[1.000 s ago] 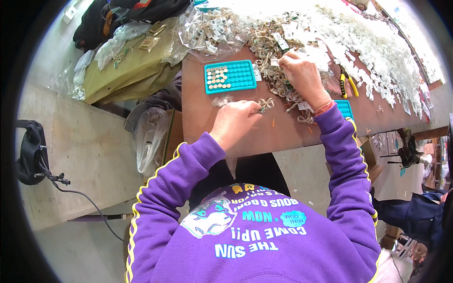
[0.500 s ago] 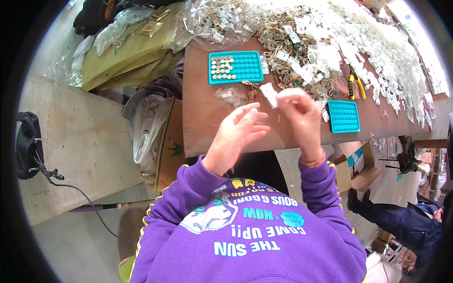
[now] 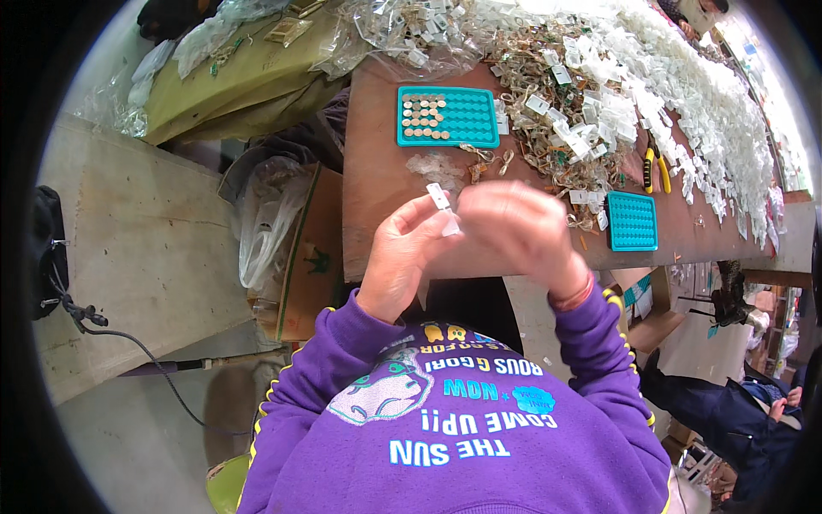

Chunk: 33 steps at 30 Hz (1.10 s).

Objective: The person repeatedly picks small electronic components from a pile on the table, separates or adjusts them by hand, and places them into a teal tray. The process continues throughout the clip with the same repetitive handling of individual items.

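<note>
My left hand [image 3: 398, 257] is closed in a pinch on a small white plastic piece [image 3: 438, 197], which sticks up past the fingertips. Close beside it on the right is my right hand [image 3: 527, 236], its fingers smeared by motion, so whether it holds anything cannot be made out. Beyond the hands lies a teal tray [image 3: 469, 120] with round cells, several small round coin-like discs [image 3: 419, 111] filling its left part. A heap of small white plastic pieces with tangled strips [image 3: 556, 111] covers the table to the right of that tray.
A second teal tray [image 3: 632, 221] lies near the table's [image 3: 368, 188] front edge at right. Yellow-and-black pliers [image 3: 656, 167] rest beyond it. Clear flakes [image 3: 435, 170] lie near the first tray. A cardboard box [image 3: 304, 257] stands left of the table; a person in dark clothes [image 3: 728, 420] is at right.
The white piece, near my right fingertips before, is now pinched in my left hand. My left fingers have closed, and my right hand has come down and blurred. The view has shifted slightly.
</note>
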{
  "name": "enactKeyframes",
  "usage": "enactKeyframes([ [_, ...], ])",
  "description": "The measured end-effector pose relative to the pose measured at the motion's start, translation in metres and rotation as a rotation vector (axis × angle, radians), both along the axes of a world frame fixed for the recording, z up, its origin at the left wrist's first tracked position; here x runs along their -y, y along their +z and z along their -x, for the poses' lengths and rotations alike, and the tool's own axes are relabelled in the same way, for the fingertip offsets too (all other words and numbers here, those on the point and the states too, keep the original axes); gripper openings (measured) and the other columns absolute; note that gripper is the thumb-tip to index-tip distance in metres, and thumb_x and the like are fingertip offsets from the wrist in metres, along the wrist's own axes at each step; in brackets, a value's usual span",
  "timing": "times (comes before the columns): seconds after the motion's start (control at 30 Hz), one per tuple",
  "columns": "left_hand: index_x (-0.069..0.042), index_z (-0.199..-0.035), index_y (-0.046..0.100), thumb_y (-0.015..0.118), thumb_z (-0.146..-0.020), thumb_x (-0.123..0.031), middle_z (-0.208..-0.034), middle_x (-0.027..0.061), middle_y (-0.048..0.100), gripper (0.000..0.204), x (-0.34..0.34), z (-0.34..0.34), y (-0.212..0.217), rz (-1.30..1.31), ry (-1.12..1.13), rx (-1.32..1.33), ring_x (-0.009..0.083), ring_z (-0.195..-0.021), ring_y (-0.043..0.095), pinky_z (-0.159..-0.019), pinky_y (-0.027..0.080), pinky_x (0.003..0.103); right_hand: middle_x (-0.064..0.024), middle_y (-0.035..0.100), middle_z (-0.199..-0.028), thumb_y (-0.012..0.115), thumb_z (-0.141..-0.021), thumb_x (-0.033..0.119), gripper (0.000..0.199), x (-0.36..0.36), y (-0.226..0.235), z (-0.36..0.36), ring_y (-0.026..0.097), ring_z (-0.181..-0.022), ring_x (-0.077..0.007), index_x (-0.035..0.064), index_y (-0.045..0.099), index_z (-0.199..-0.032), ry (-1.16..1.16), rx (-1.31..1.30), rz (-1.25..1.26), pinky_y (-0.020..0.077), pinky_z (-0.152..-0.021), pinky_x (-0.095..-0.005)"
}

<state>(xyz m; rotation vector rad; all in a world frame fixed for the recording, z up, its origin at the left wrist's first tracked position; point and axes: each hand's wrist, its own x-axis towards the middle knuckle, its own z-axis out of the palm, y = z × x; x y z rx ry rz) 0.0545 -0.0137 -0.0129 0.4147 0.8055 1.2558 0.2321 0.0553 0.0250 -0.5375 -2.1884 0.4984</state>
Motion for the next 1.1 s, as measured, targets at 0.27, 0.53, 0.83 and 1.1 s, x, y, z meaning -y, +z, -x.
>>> enactKeyframes([
  [0.27,-0.001,-0.112,0.057,0.053,-0.092,-0.008,-0.095,0.0051,0.062,0.022,0.007,0.012,0.001,-0.001,-0.009,0.186,0.0214,-0.104,0.062,-0.096,0.051,0.037,-0.0078,0.060,-0.115,0.069,-0.074,0.007,0.021,-0.087,-0.003,0.007,0.058,-0.107,-0.0304,0.0099,0.065,-0.095,-0.026,0.477,-0.278,0.0479,-0.090,-0.0405],
  [0.53,-0.006,-0.098,0.057,0.052,-0.093,-0.007,-0.092,0.0039,0.059,0.008,0.004,0.007,-0.007,-0.021,-0.045,0.062,0.0181,-0.099,0.061,-0.096,0.049,0.039,-0.0047,0.063,-0.103,0.067,-0.074,0.006,0.009,-0.072,-0.001,-0.017,0.060,-0.100,-0.0257,0.0083,0.063,-0.082,-0.082,0.494,-0.148,0.0481,-0.087,-0.0394],
  [0.83,-0.005,-0.103,0.058,0.054,-0.095,-0.007,-0.093,0.0015,0.058,0.010,0.005,-0.001,-0.004,-0.137,-0.030,-0.185,0.0071,-0.075,0.050,-0.069,0.043,0.024,-0.0017,0.062,-0.110,0.063,-0.077,0.012,0.008,-0.078,0.008,-0.031,0.057,-0.106,-0.0213,0.0106,0.066,-0.084,-0.039,0.725,-0.355,0.0463,-0.089,-0.0349],
  [1.1,0.000,-0.133,0.050,0.058,-0.098,-0.016,-0.095,-0.0036,0.056,0.040,-0.025,-0.020,-0.005,-0.142,-0.038,-0.183,0.0023,-0.071,0.045,-0.065,0.039,0.019,-0.0054,0.067,-0.095,0.069,-0.086,0.006,0.007,-0.041,0.004,-0.027,0.063,-0.081,-0.0106,0.0008,0.068,-0.090,-0.048,0.125,0.569,0.0512,-0.071,-0.0237],
])
